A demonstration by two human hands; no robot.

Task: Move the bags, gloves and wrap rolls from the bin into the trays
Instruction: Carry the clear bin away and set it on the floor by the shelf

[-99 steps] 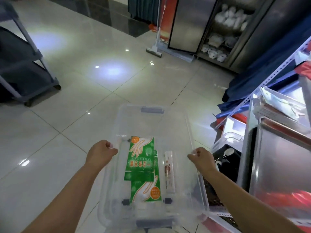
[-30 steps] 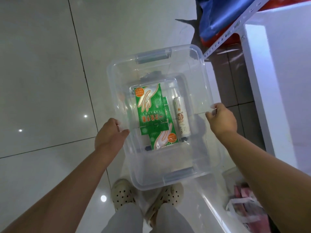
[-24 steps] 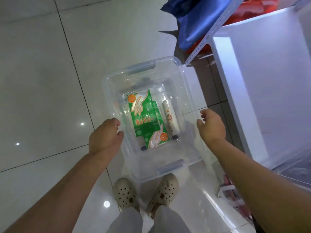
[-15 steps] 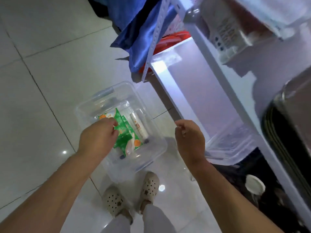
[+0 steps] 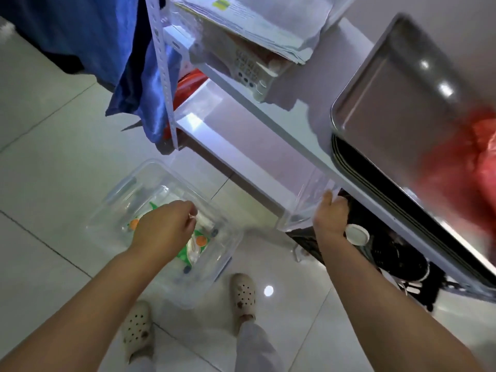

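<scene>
The clear plastic bin point(image 5: 125, 185) stands on the floor tiles in front of my feet. Green glove packs point(image 5: 188, 254) lie in its bottom, and a pale wrap roll point(image 5: 207, 224) beside them is mostly hidden by my hand. My left hand point(image 5: 163, 232) hovers over the bin with loosely curled fingers and holds nothing. My right hand point(image 5: 331, 217) is beside the near corner of a clear tub point(image 5: 241, 135) on the low shelf, thumb straight up, nothing in it. A steel tray point(image 5: 389, 103) lies on the shelf at upper right.
A white metal rack fills the right side, its perforated post point(image 5: 161, 65) draped with blue cloth point(image 5: 128, 76). A stack of flat plastic bags point(image 5: 255, 20) sits on a basket up top. A red bag point(image 5: 477, 162) lies in the tray. Dark items and a white lid point(image 5: 357, 234) sit below.
Both hands carried the bin by its rim, set it on the floor and let go. The view has risen and swung right to the rack; my right hand moved towards the shelf tub.
</scene>
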